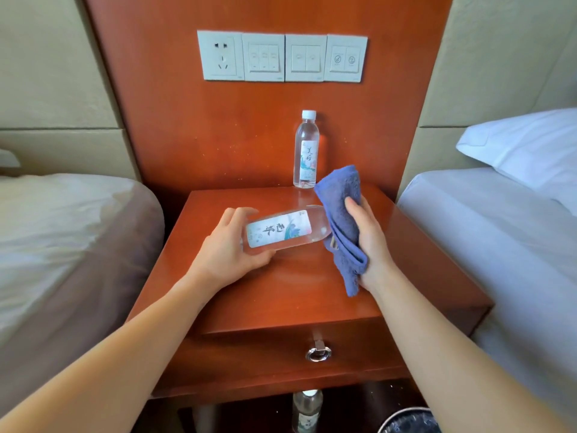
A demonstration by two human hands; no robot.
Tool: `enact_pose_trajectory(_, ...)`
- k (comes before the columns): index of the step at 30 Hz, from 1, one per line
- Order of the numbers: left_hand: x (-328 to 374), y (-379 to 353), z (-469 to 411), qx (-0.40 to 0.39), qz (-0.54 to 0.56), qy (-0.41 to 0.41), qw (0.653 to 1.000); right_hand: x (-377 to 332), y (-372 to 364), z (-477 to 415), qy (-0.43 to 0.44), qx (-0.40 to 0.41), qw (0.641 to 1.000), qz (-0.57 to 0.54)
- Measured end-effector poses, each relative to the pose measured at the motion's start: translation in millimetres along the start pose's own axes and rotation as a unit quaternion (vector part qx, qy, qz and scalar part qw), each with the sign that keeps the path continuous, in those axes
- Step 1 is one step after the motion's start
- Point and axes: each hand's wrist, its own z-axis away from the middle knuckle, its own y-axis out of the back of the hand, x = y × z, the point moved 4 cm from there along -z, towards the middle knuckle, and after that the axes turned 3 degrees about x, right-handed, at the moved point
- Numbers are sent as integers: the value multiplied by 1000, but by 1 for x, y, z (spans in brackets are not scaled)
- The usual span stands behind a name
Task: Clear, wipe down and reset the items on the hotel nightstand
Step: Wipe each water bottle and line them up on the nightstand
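Risk: left hand [228,250] curls round the held bottle [281,231] while right hand [370,242] grips the cloth [338,195], whose swing may topple the rear bottle [306,151].

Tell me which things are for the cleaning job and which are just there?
For the job: nightstand, blue cloth in the right hand, sideways bottle in the left hand, standing bottle.
Just there: wall switches, left bed, right bed, pillow.

Both forearms are reaching forward; the left hand [228,248] is gripping a bottle [279,232], the right hand [370,242] clutching a cloth [340,198] just beside it.
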Motion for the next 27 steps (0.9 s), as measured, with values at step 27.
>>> enact_pose_trajectory(27,2,-14,5,-179,-76,-30,980,19,-65,1,130,-59,978,151)
